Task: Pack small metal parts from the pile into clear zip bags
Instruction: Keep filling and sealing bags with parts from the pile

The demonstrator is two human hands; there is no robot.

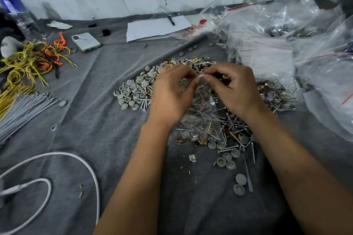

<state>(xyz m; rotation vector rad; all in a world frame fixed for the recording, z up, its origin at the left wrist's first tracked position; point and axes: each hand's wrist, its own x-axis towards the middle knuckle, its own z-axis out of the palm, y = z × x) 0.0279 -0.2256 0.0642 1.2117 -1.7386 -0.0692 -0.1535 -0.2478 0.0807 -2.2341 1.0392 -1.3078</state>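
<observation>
From the head camera, two bare hands meet at the centre of the frame above one pile of parts that spreads over a grey cloth covering the worktop. The left hand and the right hand each pinch the top edge of one small clear bag between thumb and fingertips, so both grips are closed on it. The bag hangs down between the wrists, with screws and a few grey caps visible inside it, its bottom resting on the pile.

The pile mixes grey round caps, silver screws and small brass-coloured clips, too many to count. Loose caps lie apart from it: about seven near the lower centre-right of the frame and several more scattered toward the upper centre.

At the right of the frame lies one heap of clear bags with red zip lines, some already holding parts; the number of bags cannot be told.

In the upper centre one white sheet of paper carries one black pen. To its left lies one white phone, face down. In the upper left stands one clear bottle with a blue label. At the left edge are one tangle of yellow and orange ties and, below it, one bundle of grey ties. One white cable loops across the lower left.
</observation>
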